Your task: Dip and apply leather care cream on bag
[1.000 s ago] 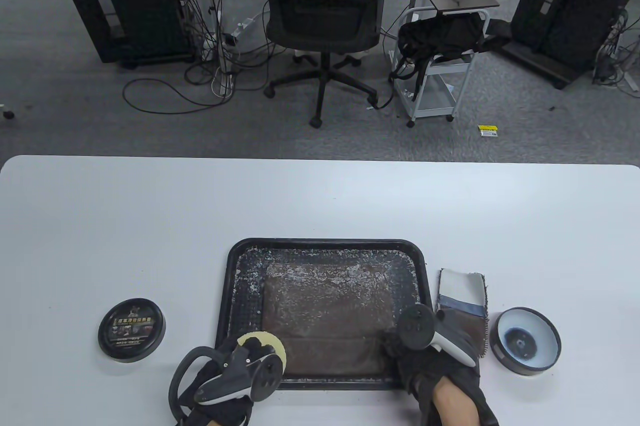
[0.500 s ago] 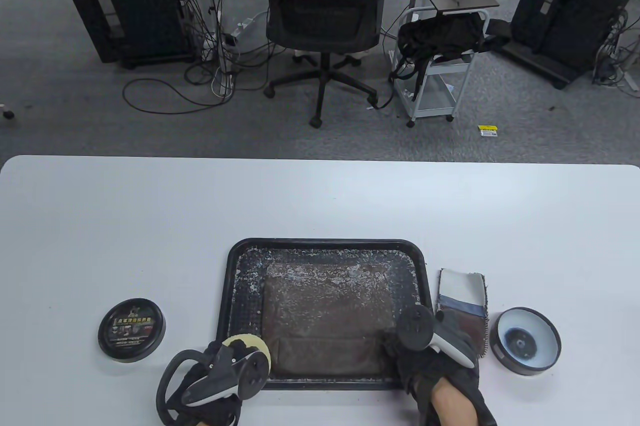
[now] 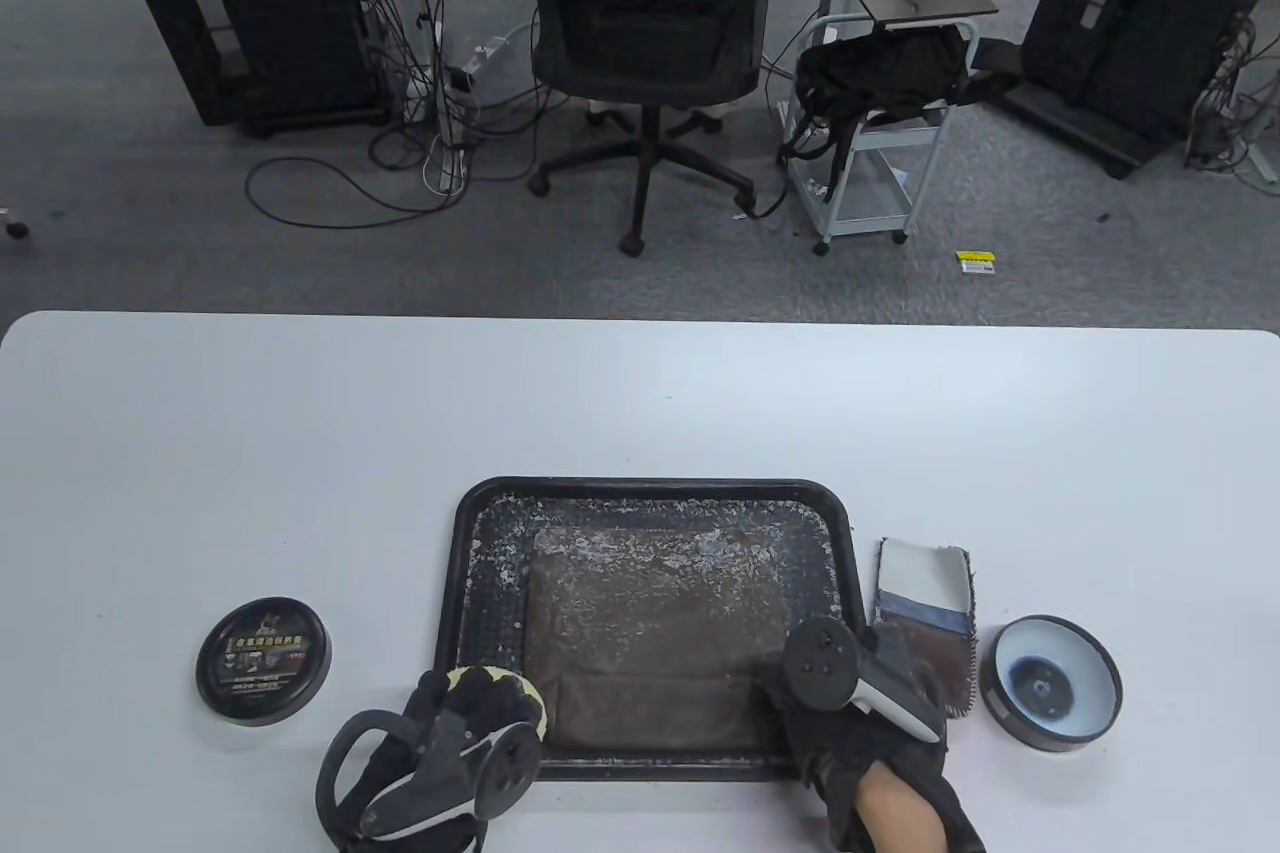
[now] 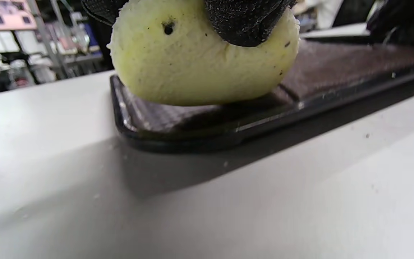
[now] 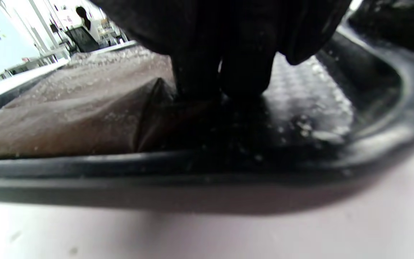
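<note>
A brown leather bag (image 3: 650,613), flecked with white cream, lies flat in a black tray (image 3: 650,485). My left hand (image 3: 480,698) grips a round yellow sponge (image 4: 192,68) and presses it onto the bag's near-left corner, at the tray's near-left corner. My right hand (image 3: 780,693) presses its fingertips (image 5: 221,72) down on the bag's near-right corner (image 5: 67,115); it holds nothing. The open cream tin (image 3: 1052,683) stands on the table to the right of the tray.
The tin's black lid (image 3: 263,661) lies left of the tray. A folded cloth (image 3: 925,583) sits between the tray and the cream tin. Beyond the table's far edge stand an office chair (image 3: 645,13) and a small cart (image 3: 880,143).
My left hand has slid the sponge leftward and toward me, from the bag's near edge to its near-left corner. My right hand has shifted slightly left, still on the bag.
</note>
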